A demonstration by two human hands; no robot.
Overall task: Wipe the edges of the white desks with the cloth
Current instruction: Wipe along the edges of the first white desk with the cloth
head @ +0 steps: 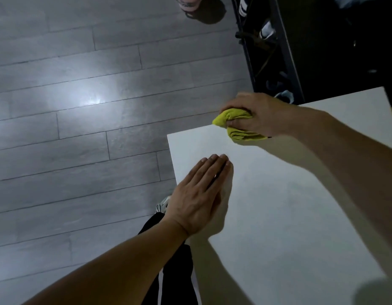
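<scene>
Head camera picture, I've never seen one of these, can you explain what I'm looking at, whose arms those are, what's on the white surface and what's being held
This is one picture from a wide-angle camera worn on a person's head, looking forward and down, so the two bare arms reaching in from the bottom and right belong to the wearer. There is no machine here.

The pale slab is a white desk, seen from above with one corner pointing toward the grey plank floor. The left hand lies flat and open on the desk near its left edge, holding nothing. The right hand is closed around a bunched yellow cloth, pressed against the desk's far edge, which fits wiping that edge.

Apart from the hands and cloth, I see nothing on the desk. Beyond it stands a dark rack with what look like shoes, and someone's shoe shows at the top.
</scene>
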